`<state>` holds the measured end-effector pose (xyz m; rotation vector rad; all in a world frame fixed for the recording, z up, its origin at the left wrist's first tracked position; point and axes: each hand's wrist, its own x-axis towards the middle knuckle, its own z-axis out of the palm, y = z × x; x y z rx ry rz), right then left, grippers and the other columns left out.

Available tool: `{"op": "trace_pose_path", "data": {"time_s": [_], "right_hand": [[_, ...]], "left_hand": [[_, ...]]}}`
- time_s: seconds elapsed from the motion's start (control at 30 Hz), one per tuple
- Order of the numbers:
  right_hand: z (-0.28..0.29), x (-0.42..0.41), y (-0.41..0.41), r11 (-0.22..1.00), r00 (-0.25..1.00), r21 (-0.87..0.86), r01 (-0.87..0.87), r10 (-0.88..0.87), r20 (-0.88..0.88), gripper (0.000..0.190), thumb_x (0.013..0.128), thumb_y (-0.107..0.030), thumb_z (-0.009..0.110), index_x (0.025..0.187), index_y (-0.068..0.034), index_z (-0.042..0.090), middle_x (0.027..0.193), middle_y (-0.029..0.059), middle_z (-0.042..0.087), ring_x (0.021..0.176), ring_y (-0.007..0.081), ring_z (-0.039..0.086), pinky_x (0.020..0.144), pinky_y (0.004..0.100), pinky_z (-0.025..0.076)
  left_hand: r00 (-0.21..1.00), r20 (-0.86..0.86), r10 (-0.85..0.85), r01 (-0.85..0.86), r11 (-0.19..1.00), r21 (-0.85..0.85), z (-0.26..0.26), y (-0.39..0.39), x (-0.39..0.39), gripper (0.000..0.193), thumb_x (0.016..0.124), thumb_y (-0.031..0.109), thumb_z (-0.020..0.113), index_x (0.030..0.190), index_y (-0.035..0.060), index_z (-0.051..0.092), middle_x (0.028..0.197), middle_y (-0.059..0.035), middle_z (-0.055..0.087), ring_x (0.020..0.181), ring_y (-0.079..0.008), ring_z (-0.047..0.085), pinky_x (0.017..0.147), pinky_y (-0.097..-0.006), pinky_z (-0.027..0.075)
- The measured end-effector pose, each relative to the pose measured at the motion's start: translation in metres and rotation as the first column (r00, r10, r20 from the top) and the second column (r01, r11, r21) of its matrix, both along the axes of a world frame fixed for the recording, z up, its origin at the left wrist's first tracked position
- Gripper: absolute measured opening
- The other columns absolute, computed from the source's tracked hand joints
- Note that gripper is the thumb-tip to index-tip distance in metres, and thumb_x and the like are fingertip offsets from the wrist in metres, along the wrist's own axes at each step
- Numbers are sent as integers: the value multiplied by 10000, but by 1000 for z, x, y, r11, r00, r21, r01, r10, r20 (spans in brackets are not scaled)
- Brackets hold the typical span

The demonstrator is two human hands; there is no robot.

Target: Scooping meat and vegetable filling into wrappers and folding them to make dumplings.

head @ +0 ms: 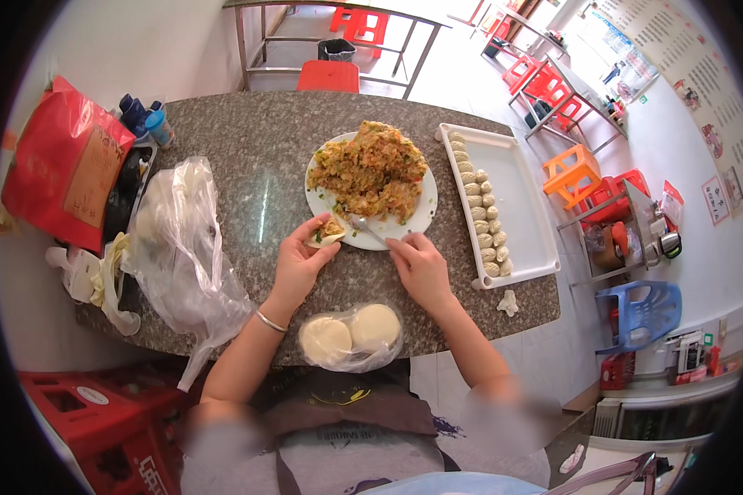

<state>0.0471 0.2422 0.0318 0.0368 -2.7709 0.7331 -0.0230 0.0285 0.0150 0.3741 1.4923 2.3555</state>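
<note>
In my left hand (303, 250) rests a round dough wrapper (329, 237) with some filling on it, its edge curling up. My right hand (418, 263) grips the handle of a metal spoon (371, 231), whose bowl touches the filling at the near side of a plate. That white plate (431, 210) carries a large mound of chopped filling (371, 167) with green bits. Close to my body, two stacks of dough wrappers (325, 337) lie in a clear plastic bag. To the right, pleated dumplings (484, 226) stand in two rows along the left side of a white tray (523, 204).
A clear plastic bag (182, 235) and a red paper bag (68, 167) crowd the left of the stone-topped table (241, 136). A blue-lidded cup (159, 128) stands behind them. A dough scrap (508, 303) lies near the right edge. Red crates (99, 421) stand below left.
</note>
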Motion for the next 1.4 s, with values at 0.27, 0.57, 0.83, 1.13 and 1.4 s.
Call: {"op": "trace_pose_path", "data": {"time_s": [0.27,0.57,0.83,1.13,1.4], "right_hand": [[56,-24,-40,965,872,52,-257,255,-417,342,804,-244,679,1134,-159,647,1212,101,513,1177,325,452,1031,500,297],[31,-31,-26,929,940,-326,-174,58,-336,221,818,-148,679,1022,-63,678,1094,113,594,1034,288,560,901,397,435],[21,-44,-37,682,987,-714,-156,81,-139,154,825,-83,684,948,9,676,881,81,665,829,147,619,748,276,475],[20,-47,-41,458,994,-886,-66,109,-18,123,841,-98,678,895,12,674,856,47,663,820,102,596,737,255,463],[22,-44,-45,742,957,-622,-248,90,-275,115,841,-88,671,883,17,656,850,57,658,818,126,598,738,273,465]], "left_hand": [[979,-202,-13,16,1000,15,23,25,0,337,918,-1,539,1255,6,525,1167,-91,591,1018,-172,615,838,-263,523],[992,-125,33,-38,999,-39,21,18,-3,321,909,9,562,1230,3,550,1123,-93,618,927,-149,640,766,-256,541],[977,-202,70,-48,993,110,20,14,-4,342,847,-39,627,1185,-8,583,1119,-93,628,992,-139,604,812,-237,498],[884,-435,171,-199,980,-18,16,11,-4,221,834,-22,649,1054,-8,670,1120,-146,626,1016,-208,619,860,-279,516],[931,-308,197,-206,979,3,15,13,-3,190,858,-6,635,1044,-27,667,1124,-149,623,984,-180,625,816,-256,531]]}}
